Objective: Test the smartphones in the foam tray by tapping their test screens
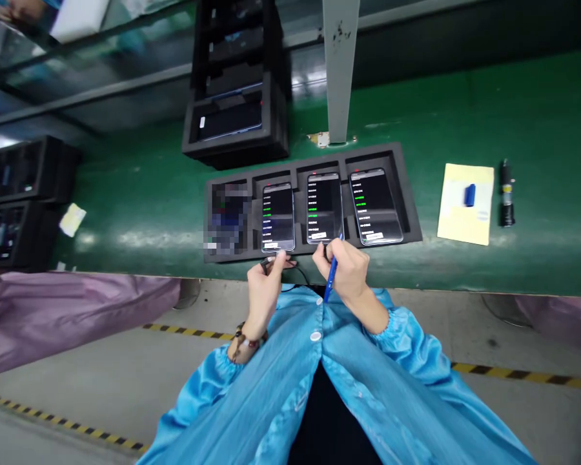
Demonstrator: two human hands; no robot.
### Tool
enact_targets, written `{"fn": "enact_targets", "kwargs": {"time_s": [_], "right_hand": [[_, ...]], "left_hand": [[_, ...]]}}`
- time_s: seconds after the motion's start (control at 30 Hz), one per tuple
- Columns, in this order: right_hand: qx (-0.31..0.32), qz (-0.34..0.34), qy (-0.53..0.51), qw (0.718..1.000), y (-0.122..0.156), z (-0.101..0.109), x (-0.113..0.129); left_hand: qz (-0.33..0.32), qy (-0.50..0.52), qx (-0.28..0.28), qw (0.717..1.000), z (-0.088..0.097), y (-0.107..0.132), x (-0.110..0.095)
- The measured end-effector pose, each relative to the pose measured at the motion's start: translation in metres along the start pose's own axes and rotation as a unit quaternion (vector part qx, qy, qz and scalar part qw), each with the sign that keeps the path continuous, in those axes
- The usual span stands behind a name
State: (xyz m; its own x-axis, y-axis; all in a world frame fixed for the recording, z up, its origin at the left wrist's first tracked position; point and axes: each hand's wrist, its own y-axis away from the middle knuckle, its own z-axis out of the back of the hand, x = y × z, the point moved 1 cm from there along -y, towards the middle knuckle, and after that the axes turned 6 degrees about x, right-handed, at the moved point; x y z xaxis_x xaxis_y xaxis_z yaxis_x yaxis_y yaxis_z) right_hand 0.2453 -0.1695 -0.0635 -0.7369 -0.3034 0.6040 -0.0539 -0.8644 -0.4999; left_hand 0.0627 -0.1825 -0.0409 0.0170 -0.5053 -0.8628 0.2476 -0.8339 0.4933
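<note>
A black foam tray (413, 223) lies on the green bench, with lit phones in its slots. My left hand (265, 284) is curled at the tray's front edge, thumb against the lower end of one phone (279, 216). Something black is by its fingers and a thin black cable (302, 272) runs beside it; what the fingers hold is hidden. My right hand (347, 266) is closed round a blue pen (332, 274), its upper end near the lower right corner of another phone (325, 210). A third phone (377, 206) sits in the right slot. The leftmost slot is blurred.
Stacked black foam trays (232, 145) with phones stand behind. A metal post (339, 77) rises from the bench. To the right lie a yellow notepad (452, 219), a blue pen cap (470, 195) and a black cylindrical tool (507, 194). A co-worker's pink sleeve (77, 310) is at left.
</note>
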Motion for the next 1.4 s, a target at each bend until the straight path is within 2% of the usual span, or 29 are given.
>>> {"fn": "enact_targets", "kwargs": {"time_s": [0.1,0.2,0.37,0.47,0.57,0.63,0.73,0.83,0.9,0.93,1.03,1.1,1.17,1.23,1.3,1.4], "right_hand": [[0.012,-0.003,-0.059,0.998,0.004,0.016,0.001],[0.012,-0.026,-0.13,0.991,0.011,0.046,-0.003],[-0.057,-0.146,-0.169,0.973,0.014,0.111,-0.03],[-0.132,-0.221,-0.182,0.949,0.004,0.151,-0.043],[-0.192,-0.221,-0.198,0.935,-0.015,0.186,-0.048],[-0.185,-0.213,-0.195,0.939,-0.033,0.203,-0.053],[-0.122,-0.198,-0.196,0.953,-0.071,0.213,-0.072],[-0.063,-0.165,-0.21,0.962,-0.121,0.204,-0.109],[-0.002,-0.18,-0.221,0.958,-0.159,0.185,-0.139],[0.04,-0.201,-0.212,0.956,-0.177,0.172,-0.154],[0.1,-0.26,-0.183,0.943,-0.219,0.131,-0.193],[0.112,-0.268,-0.118,0.949,-0.231,0.111,-0.212],[0.093,-0.253,-0.081,0.959,-0.23,0.106,-0.227],[0.043,-0.217,-0.059,0.974,-0.217,0.121,-0.236],[-0.029,-0.178,-0.064,0.981,-0.194,0.15,-0.239],[-0.135,-0.148,-0.165,0.966,-0.149,0.197,-0.225]], "left_hand": [[0.037,0.061,-0.004,0.997,-0.006,0.002,-0.004],[0.05,0.108,0.015,0.993,-0.007,0.007,-0.018],[0.095,0.123,0.033,0.987,-0.005,-0.001,-0.045],[0.101,0.121,0.006,0.987,-0.01,-0.01,-0.051],[0.083,0.123,-0.049,0.988,-0.019,-0.014,-0.047],[0.072,0.126,-0.082,0.986,-0.026,-0.012,-0.042],[0.067,0.132,-0.106,0.983,-0.032,-0.004,-0.034],[0.073,0.13,-0.097,0.984,-0.034,0.014,-0.038],[0.097,0.11,-0.02,0.989,-0.039,0.029,-0.052],[0.12,0.095,0.047,0.987,-0.044,0.036,-0.062],[0.203,0.061,0.257,0.943,-0.077,0.05,-0.102],[0.224,0.071,0.356,0.904,-0.114,0.048,-0.127],[0.232,0.106,0.435,0.863,-0.16,0.034,-0.143],[0.248,0.131,0.461,0.842,-0.213,0.012,-0.148],[0.265,0.145,0.436,0.848,-0.265,-0.015,-0.147],[0.238,0.169,0.393,0.872,-0.33,-0.053,-0.144]]}}
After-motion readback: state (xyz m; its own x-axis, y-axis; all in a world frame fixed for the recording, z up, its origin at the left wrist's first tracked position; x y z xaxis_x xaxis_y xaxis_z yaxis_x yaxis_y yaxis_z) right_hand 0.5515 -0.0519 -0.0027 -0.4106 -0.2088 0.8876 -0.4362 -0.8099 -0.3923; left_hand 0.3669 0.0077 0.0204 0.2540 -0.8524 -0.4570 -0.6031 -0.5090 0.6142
